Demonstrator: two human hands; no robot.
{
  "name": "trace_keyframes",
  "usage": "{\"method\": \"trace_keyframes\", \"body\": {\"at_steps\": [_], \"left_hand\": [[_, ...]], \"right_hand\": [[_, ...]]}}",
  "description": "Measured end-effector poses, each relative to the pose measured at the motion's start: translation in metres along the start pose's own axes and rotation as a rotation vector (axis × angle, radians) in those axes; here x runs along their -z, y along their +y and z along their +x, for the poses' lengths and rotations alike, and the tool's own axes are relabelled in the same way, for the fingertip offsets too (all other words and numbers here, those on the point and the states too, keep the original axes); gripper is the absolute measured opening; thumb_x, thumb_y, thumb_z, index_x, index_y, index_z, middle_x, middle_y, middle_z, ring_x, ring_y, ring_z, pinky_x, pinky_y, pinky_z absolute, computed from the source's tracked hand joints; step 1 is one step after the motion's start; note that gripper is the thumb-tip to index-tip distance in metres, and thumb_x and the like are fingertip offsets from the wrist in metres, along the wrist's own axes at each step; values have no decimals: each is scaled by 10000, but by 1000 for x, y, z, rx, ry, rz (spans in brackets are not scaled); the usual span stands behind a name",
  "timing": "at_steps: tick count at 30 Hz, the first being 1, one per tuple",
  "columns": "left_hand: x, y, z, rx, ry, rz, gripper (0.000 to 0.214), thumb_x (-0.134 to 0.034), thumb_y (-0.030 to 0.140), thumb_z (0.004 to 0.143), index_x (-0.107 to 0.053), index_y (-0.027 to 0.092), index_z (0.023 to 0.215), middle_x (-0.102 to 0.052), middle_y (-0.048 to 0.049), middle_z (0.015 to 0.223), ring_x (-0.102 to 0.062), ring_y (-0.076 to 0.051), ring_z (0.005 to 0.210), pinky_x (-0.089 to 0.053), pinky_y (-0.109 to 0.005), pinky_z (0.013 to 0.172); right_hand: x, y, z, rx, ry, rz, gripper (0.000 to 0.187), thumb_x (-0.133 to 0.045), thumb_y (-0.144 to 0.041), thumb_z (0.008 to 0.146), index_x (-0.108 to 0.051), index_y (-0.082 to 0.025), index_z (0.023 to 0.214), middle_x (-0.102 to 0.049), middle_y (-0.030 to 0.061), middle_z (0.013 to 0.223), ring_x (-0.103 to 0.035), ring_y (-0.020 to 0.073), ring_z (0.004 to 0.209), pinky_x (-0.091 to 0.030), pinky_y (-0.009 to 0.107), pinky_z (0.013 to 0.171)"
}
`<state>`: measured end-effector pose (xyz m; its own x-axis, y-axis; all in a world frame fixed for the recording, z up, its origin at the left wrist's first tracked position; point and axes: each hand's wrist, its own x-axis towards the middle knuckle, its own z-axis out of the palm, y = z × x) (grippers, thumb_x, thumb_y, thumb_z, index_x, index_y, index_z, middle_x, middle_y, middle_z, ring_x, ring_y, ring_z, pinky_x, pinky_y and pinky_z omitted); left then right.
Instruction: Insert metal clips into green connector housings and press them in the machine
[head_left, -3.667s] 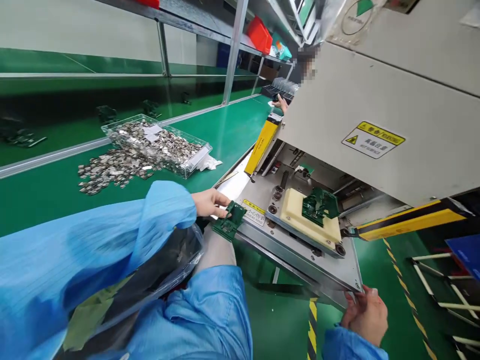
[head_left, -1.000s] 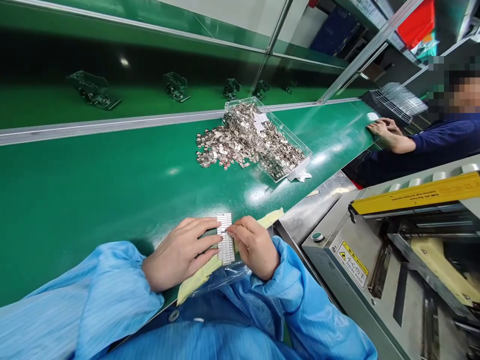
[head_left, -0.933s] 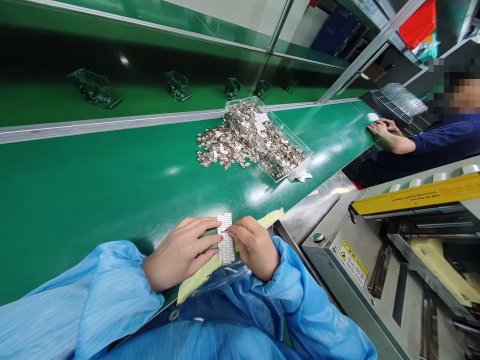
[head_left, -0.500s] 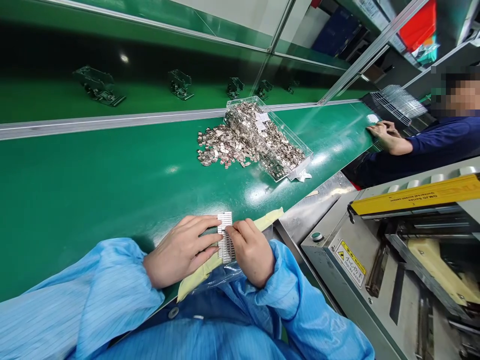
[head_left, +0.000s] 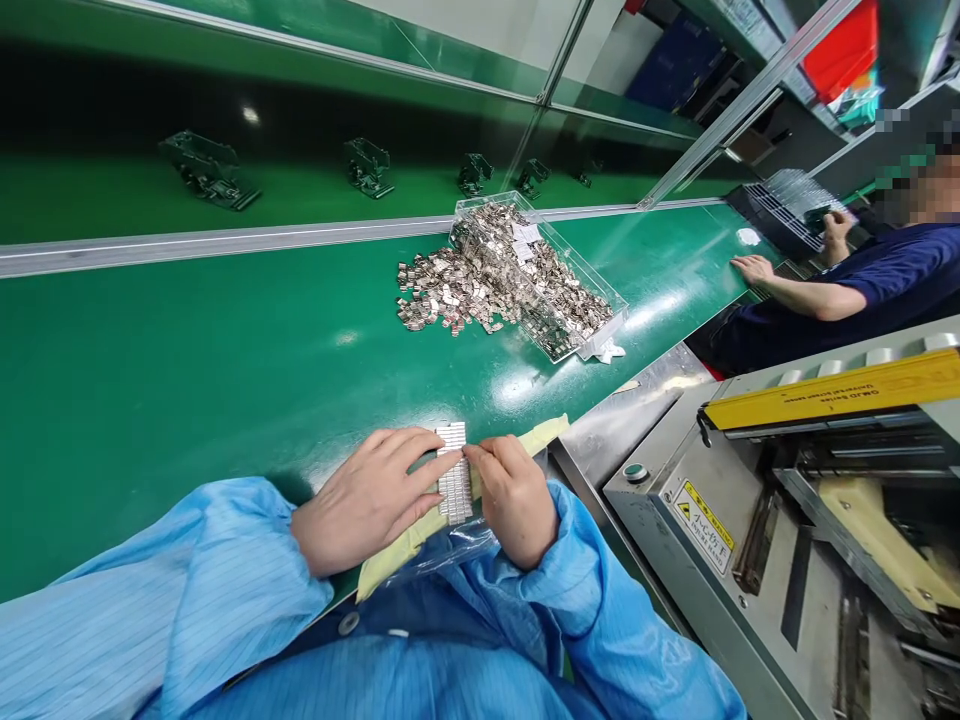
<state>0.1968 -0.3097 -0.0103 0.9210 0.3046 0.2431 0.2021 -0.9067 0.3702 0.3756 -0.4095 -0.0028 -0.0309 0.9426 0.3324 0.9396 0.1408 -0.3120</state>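
Observation:
My left hand (head_left: 366, 495) lies flat at the near edge of the green belt (head_left: 187, 370), fingers stretched out, their tips pressing the left side of a small silvery strip of metal pieces (head_left: 454, 478). My right hand (head_left: 516, 495) has its fingers curled and pinched against the strip's upper right edge. The strip rests on a pale yellow pad (head_left: 409, 545) with a clear plastic bag (head_left: 457, 548) beneath it. Both arms wear light blue sleeves.
A clear tray (head_left: 538, 282) of shiny metal clips sits mid-belt, with several spilled beside it (head_left: 435, 295). A grey machine with a yellow bar (head_left: 832, 395) stands at the right. A co-worker in dark blue (head_left: 840, 295) works at the far right. Dark fixtures (head_left: 210, 170) line the far belt.
The earliest frame showed me at the machine, holding a green board. In the last second my right fingers crept up the strip's right edge, and the co-worker lifted one hand off the belt.

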Motion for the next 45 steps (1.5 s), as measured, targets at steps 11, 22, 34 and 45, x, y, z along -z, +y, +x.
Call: {"method": "trace_keyframes", "body": {"at_steps": [11,22,34,45], "left_hand": [[2,3,3,-32,-29,80,342,-461,330,941,-519,189,1247,-588,-113,1196,-523,-269,1137,-401,-420,902],[2,-5,2,3,50,-108,331,-515,380,916,-538,171,1173,-631,-80,1181,-567,-212,1103,-396,-370,924],[-1,-7,1,-6,76,-113,253,-539,360,906,-576,175,1074,-636,-73,1172,-582,-209,1082,-404,-377,902],[0,-7,3,-13,78,-113,305,-504,406,919,-574,164,1090,-640,-76,1182,-575,-208,1107,-401,-371,916]], "right_hand": [[12,3,-6,-160,124,268,196,-483,-112,923,-662,-183,954,-671,85,859,-636,200,789,-534,312,703],[7,-4,5,-114,39,276,146,-501,-153,928,-638,-169,880,-600,81,836,-559,214,796,-489,344,699],[6,-7,20,35,-116,49,237,-452,-119,947,-628,-143,790,-581,86,777,-500,217,760,-456,339,685],[9,-24,30,155,-195,-298,157,-573,-108,887,-651,-139,755,-573,69,745,-469,223,728,-382,358,612]]}}
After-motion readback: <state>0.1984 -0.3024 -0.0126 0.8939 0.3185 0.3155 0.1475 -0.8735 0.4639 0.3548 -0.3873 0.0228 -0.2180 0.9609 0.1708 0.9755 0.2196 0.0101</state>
